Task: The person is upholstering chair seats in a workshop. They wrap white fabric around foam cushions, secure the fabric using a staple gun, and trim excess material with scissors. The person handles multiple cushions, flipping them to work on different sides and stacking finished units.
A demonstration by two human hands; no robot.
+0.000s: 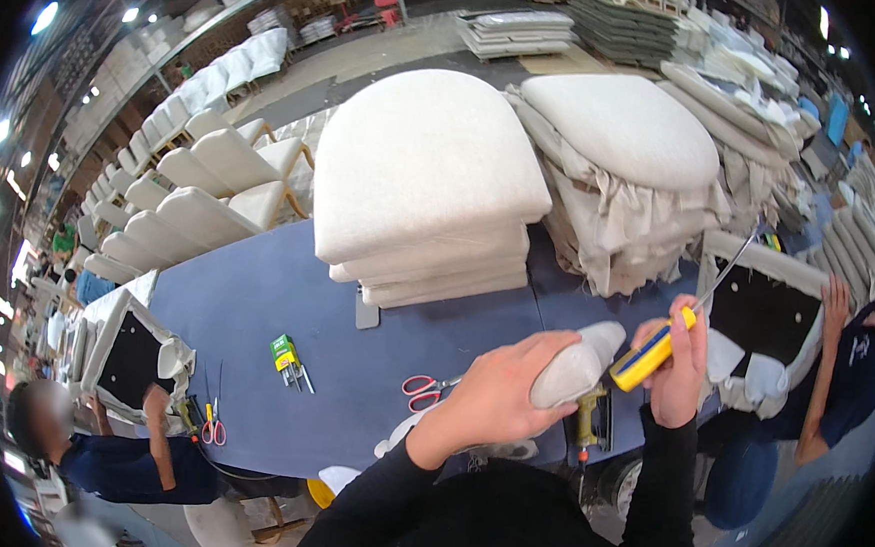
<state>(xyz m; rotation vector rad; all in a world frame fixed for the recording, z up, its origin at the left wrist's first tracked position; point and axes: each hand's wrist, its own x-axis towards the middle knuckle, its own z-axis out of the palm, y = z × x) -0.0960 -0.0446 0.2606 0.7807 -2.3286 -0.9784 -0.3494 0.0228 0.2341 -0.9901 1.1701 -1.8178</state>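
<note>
Two pairs of red-handled scissors lie on the blue worktable (286,294): one (213,426) at its left edge beside a co-worker, the other (425,388) just left of your hands. Your left hand (495,392) grasps a grey upholstered pad (577,362), held above the table's near edge. Your right hand (680,364) is clenched around a yellow-and-blue screwdriver (658,349), its shaft pointing up and right. Stacked cream seat cushions (423,182) sit behind.

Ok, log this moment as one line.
left hand: grips grey padded piece | right hand: holds yellow-handled screwdriver | scissors on blue table
</note>
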